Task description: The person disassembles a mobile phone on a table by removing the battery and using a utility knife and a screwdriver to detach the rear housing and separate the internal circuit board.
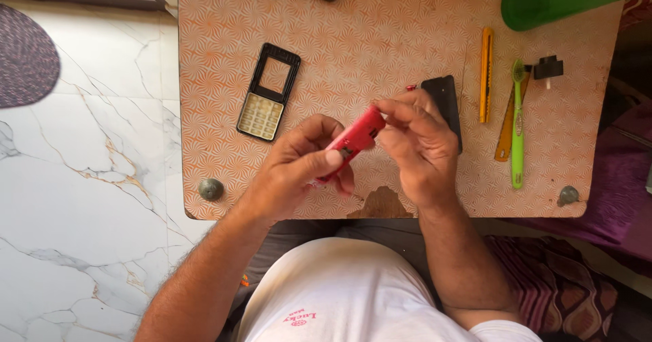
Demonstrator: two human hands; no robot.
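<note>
Red phone body (354, 140), tilted, held above table.

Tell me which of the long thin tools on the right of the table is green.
The toothbrush, lying rightmost of the three. The utility knife is yellow-orange, and the flat orange strip lies angled partly beneath the toothbrush.

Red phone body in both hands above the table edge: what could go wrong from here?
1. The red phone body is pinched by fingertips only, left hand and right hand, near the table edge; a slip could drop it onto the lap or the marble floor.
2. The black back cover lies partly under the right hand and could be knocked.
3. The yellow utility knife lies close to the right; reaching across could catch it.
</note>
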